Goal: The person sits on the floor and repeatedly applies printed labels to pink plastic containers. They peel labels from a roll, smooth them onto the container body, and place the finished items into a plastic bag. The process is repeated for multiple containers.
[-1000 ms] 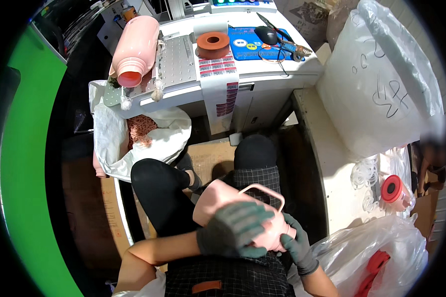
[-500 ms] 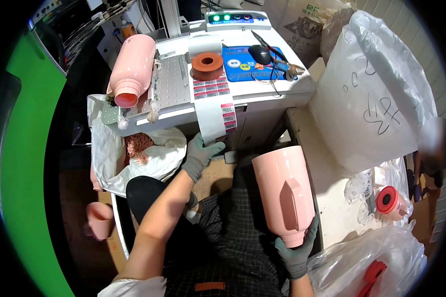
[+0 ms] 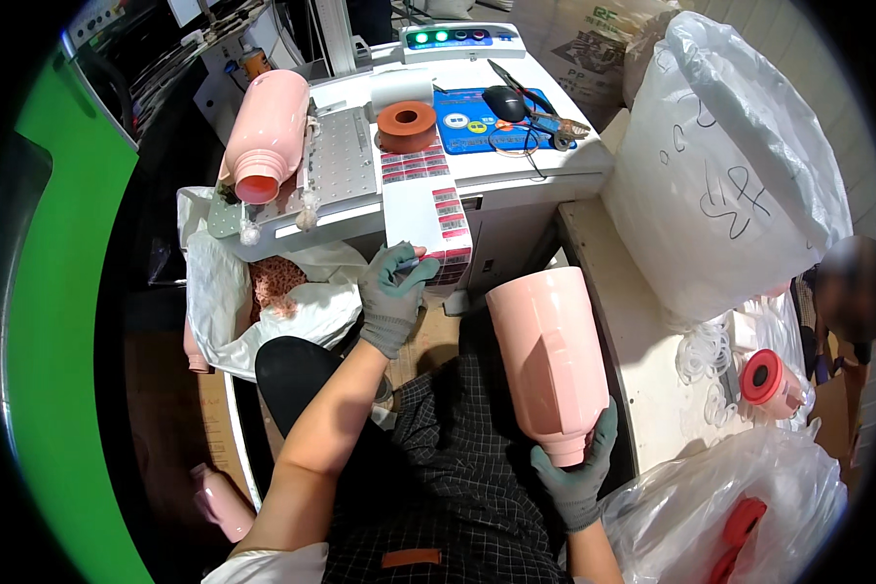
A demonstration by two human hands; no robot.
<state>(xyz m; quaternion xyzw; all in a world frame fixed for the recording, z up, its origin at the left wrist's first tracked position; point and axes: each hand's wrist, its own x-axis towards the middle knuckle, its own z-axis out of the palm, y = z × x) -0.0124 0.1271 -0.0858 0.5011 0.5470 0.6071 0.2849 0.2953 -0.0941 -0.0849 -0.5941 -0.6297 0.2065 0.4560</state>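
In grey-green gloves, both my hands are at work. My right hand (image 3: pixel 576 472) grips the narrow neck of a pink jug body (image 3: pixel 545 355), which is tilted with its wide end away from me and its handle facing up. My left hand (image 3: pixel 394 297) pinches at the edge of a white strip of labels (image 3: pixel 414 209) with red-and-white stickers. That strip hangs over the front of a white machine (image 3: pixel 574 175), and a brown tape roll (image 3: pixel 407 127) rests on it. Whether one sticker has come loose at my left fingertips is hard to make out.
Another pink jug body (image 3: pixel 268 131) lies on the perforated metal plate (image 3: pixel 346 156). Pliers (image 3: pixel 560 127) and a black mouse (image 3: pixel 504 102) sit on a blue pad. A white bag (image 3: pixel 209 292) hangs at left; a big plastic sack (image 3: pixel 720 185) and red-lidded part (image 3: pixel 769 380) are at right.
My left hand has moved up along the label strip, whose lower end now curls toward me. The jug in my right hand has turned slightly and shifted left. Pink pieces at lower left appear shifted.
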